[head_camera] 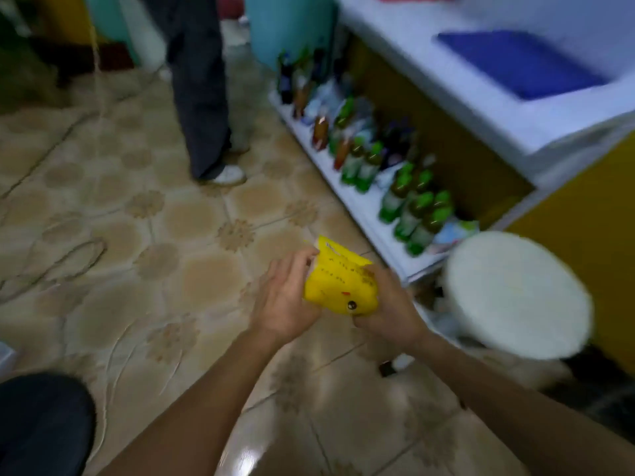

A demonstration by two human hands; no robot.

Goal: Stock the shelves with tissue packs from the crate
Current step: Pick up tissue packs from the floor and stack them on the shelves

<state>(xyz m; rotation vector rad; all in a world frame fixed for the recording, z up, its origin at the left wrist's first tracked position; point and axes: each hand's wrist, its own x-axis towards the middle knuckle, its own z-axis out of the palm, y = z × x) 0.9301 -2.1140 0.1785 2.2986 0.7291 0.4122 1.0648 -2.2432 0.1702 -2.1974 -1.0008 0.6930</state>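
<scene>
Both forearms reach forward and meet over the floor [137,235], and the two grips share one yellow pack [338,286], held in the air between them. The left grip [287,300] has its fingers curled round the pack's left edge, the fingertips up near the top corner. The right grip [388,310] is closed on the lower right corner, the thumb pressed just beside a small dark round mark on the wrapper. The pack is tilted, its top corner pointing away from the person, and carries rows of small print too blurred to read.

Just right of the right grip stands a round white stool [515,293], its seat near the wrist. Below and far left of the grips a dark rounded shape [41,424] fills the corner; I cannot tell what it is. Left of the left grip a thin cord [68,259] loops on the patterned tiles.

Beyond the grips, up and to the right, a low white shelf [347,197] runs away from the person, lined with bottles [409,207], many with green caps. Above it lies a white bench [446,80] with a blue panel [519,63] set in its top. Farther off, ahead of the left grip, another person's dark trouser leg [199,97] and white shoe [230,175] stand on the tiles. The whole view is motion-blurred.
</scene>
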